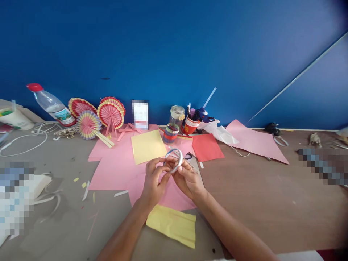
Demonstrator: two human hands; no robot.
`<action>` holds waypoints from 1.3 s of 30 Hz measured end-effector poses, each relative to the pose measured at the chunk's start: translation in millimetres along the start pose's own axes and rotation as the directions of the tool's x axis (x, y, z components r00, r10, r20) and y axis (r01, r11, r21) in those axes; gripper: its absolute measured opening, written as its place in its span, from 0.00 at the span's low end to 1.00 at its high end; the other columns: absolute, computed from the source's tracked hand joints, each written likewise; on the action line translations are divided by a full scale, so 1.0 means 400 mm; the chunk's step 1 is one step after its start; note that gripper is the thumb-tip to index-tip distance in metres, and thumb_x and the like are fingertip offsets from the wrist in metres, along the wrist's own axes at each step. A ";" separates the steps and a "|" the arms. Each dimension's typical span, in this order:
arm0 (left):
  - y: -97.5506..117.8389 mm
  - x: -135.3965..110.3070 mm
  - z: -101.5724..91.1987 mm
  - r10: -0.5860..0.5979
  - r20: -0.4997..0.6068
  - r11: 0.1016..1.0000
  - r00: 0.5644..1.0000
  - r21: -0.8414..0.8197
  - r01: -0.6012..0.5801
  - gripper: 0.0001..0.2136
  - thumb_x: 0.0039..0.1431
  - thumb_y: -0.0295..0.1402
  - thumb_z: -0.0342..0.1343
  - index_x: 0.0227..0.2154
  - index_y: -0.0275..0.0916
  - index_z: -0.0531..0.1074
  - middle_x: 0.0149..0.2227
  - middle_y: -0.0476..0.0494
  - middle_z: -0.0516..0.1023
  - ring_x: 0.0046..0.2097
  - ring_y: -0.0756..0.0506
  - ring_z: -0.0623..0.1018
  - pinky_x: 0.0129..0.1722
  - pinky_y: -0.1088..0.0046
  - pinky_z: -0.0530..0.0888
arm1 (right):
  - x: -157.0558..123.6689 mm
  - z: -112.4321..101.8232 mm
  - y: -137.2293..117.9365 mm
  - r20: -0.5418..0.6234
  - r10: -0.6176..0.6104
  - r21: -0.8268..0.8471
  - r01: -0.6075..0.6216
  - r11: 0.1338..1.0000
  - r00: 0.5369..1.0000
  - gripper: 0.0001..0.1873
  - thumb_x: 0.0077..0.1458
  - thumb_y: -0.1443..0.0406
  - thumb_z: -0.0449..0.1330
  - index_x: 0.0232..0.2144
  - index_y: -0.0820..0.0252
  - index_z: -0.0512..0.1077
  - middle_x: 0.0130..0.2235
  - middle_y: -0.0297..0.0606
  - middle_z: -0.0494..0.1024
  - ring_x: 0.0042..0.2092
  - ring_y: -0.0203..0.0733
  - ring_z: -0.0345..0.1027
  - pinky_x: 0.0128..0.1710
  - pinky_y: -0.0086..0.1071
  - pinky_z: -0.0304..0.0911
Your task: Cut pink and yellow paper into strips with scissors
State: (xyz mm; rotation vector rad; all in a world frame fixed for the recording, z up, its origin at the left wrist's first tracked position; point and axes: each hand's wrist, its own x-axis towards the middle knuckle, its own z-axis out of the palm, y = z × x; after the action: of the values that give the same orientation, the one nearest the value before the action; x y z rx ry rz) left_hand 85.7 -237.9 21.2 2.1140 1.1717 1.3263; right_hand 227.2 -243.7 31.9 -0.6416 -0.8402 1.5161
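White ring (180, 159), smooth and round, sits between your left hand (154, 181) and right hand (190, 180), fingers barely parted, pinching its rim; flat pink paper (114, 175) spreads below your fingertips.

A bottle (56, 106) with a red top (34, 87) is set by the blue wall (168, 54). A white cord (40, 131) is looped on the table (258, 203) beside it. At the far left, a white cup (20, 119) can be seen.
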 end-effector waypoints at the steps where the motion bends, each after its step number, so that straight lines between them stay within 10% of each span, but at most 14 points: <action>1: -0.002 0.002 -0.002 0.000 -0.014 1.000 1.000 0.007 0.000 0.02 0.61 0.30 0.53 0.35 0.42 0.70 0.47 0.42 0.69 0.51 0.43 0.68 0.51 0.60 0.68 | -0.002 -0.004 -0.002 -0.006 -0.018 -0.075 0.018 0.997 1.000 0.12 0.50 0.56 0.64 0.37 0.52 0.72 0.48 0.39 0.75 0.52 0.49 0.67 0.52 0.49 0.63; 4: -0.014 0.007 -0.014 0.031 -0.021 0.997 0.999 0.066 -0.030 0.04 0.61 0.28 0.52 0.34 0.42 0.70 0.47 0.42 0.69 0.51 0.42 0.67 0.50 0.60 0.68 | -0.009 -0.030 -0.023 -0.093 -0.273 -0.467 0.200 0.861 0.958 0.17 0.55 0.59 0.60 0.48 0.51 0.69 0.52 0.41 0.72 0.56 0.49 0.63 0.57 0.50 0.57; 7: -0.025 0.014 -0.029 0.093 0.023 0.982 0.995 0.166 -0.095 0.06 0.60 0.26 0.51 0.34 0.42 0.72 0.48 0.41 0.69 0.53 0.40 0.64 0.54 0.56 0.65 | -0.012 -0.055 -0.053 0.152 -0.512 -0.821 0.397 0.411 0.845 0.21 0.56 0.65 0.59 0.52 0.50 0.66 0.55 0.42 0.68 0.61 0.51 0.56 0.61 0.53 0.48; 10: -0.031 0.017 -0.036 0.133 0.066 0.956 0.989 0.256 -0.146 0.07 0.59 0.25 0.51 0.33 0.43 0.73 0.50 0.41 0.70 0.55 0.39 0.63 0.57 0.51 0.61 | -0.009 -0.062 -0.068 0.484 -0.355 -0.850 0.527 0.029 0.800 0.21 0.56 0.69 0.56 0.52 0.50 0.68 0.54 0.42 0.71 0.63 0.53 0.52 0.62 0.56 0.44; 13: -0.033 0.013 -0.035 0.164 0.085 0.929 0.983 0.322 -0.183 0.08 0.59 0.26 0.51 0.33 0.44 0.74 0.50 0.41 0.71 0.55 0.38 0.63 0.58 0.50 0.59 | -0.004 -0.058 -0.062 0.568 -0.217 -0.823 0.543 -0.170 0.794 0.18 0.57 0.71 0.54 0.48 0.52 0.69 0.47 0.40 0.76 0.60 0.52 0.57 0.61 0.56 0.43; 18: -0.045 0.009 -0.036 0.106 0.060 0.950 0.993 0.289 -0.119 0.12 0.62 0.29 0.50 0.46 0.45 0.70 0.57 0.41 0.68 0.62 0.38 0.59 0.62 0.48 0.53 | -0.001 -0.054 -0.051 0.570 -0.247 -0.820 0.524 -0.231 0.783 0.10 0.58 0.72 0.52 0.36 0.56 0.71 0.35 0.35 0.78 0.50 0.45 0.68 0.62 0.53 0.41; 23: -0.064 0.020 -0.053 -0.250 -0.016 0.964 0.968 -0.101 0.247 0.23 0.63 0.38 0.50 0.59 0.42 0.56 0.59 0.35 0.66 0.62 0.39 0.63 0.58 0.54 0.62 | -0.005 -0.055 -0.056 0.574 -0.298 -0.819 0.532 -0.216 0.763 0.10 0.58 0.74 0.51 0.37 0.56 0.69 0.35 0.34 0.79 0.48 0.41 0.70 0.64 0.53 0.32; 28: -0.068 0.031 -0.069 -0.471 0.152 0.742 0.869 -0.464 0.483 0.20 0.58 0.43 0.54 0.50 0.40 0.65 0.45 0.40 0.75 0.49 0.43 0.74 0.48 0.65 0.70 | -0.006 -0.059 -0.055 0.583 -0.280 -0.812 0.541 -0.218 0.763 0.10 0.58 0.74 0.51 0.36 0.56 0.68 0.34 0.34 0.79 0.43 0.39 0.71 0.64 0.53 0.31; 39: -0.067 0.040 -0.071 -0.532 0.089 0.697 0.842 -0.518 0.495 0.14 0.48 0.40 0.63 0.35 0.39 0.70 0.33 0.48 0.72 0.38 0.48 0.73 0.38 0.73 0.70 | 0.000 -0.066 -0.047 0.608 -0.285 -0.794 0.566 -0.220 0.741 0.07 0.57 0.72 0.52 0.34 0.57 0.68 0.32 0.35 0.78 0.38 0.38 0.72 0.60 0.49 0.39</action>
State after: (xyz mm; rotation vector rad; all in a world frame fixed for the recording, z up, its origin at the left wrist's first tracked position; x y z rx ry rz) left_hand 52.3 -212.7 25.5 1.2310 1.1438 1.2590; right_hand 259.2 -239.8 31.7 -1.0326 -2.1542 -0.0799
